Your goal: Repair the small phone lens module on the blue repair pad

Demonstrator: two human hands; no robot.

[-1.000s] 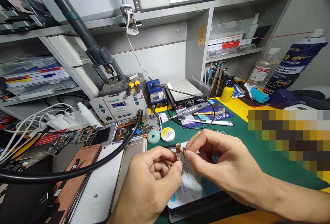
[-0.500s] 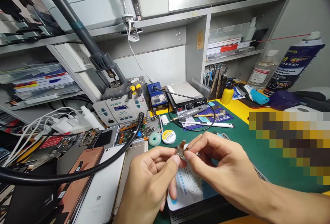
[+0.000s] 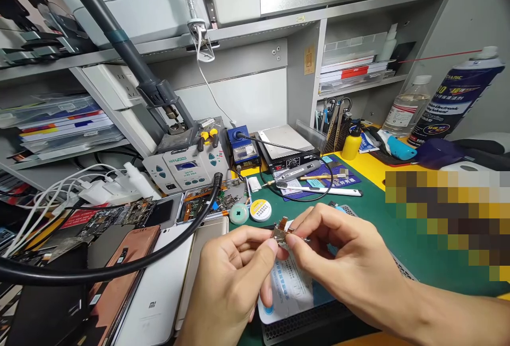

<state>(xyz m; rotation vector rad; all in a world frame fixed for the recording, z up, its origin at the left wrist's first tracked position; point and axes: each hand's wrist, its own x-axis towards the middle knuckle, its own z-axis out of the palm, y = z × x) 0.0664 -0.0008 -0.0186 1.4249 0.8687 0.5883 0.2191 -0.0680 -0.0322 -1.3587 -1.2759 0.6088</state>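
A small silvery phone part with a brown flex cable [image 3: 281,235] is pinched between both hands, just above a printed sheet. My left hand [image 3: 239,274] grips its left side between thumb and forefinger, the other fingers curled below. On the right side, the thumb and forefinger of my right hand [image 3: 342,253] are closed on the same part. Fingertips cover much of it, so its full shape is hidden. Under the hands, the white and blue printed sheet [image 3: 289,295] lies on a black perforated plate [image 3: 274,331].
Phones, including a white one [image 3: 153,287], lie at left under a black hose [image 3: 131,277]. Behind stand a hot-air station [image 3: 187,168] and a heating plate [image 3: 285,141]. A white-handled brush [image 3: 334,192] rests on the green mat [image 3: 398,229]. A spray can [image 3: 458,96] stands at right.
Both hands keep nearly the same place and grip. The small part and its flex cable look very slightly turned between the fingertips.
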